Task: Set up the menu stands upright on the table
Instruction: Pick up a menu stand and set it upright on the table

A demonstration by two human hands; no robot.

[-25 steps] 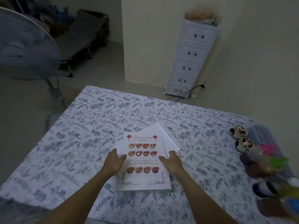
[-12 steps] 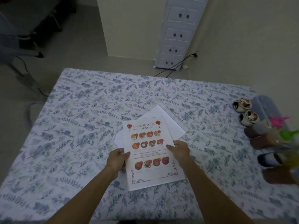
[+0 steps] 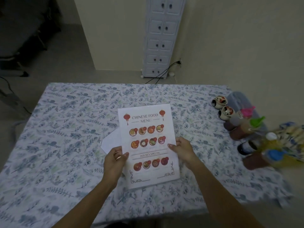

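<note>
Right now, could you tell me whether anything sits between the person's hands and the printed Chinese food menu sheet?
Nothing does: the left hand and right hand already grip the white printed menu sheet by its side edges. A blank white sheet lies under it on the floral tablecloth. The sauce bottles stand well off to the right.

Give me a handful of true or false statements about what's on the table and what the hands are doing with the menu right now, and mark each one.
1. Both hands hold the menu, the left hand on its left edge and the right hand on its right edge. True.
2. The menu's heading reads Italian Food Menu. False: it reads Chinese Food Menu.
3. A white sheet shows from under the menu's left side. True.
4. The bottles stand at the table's left edge. False: they are at the right edge.
5. The tablecloth is plain white. False: it has a leafy blue print.
</note>
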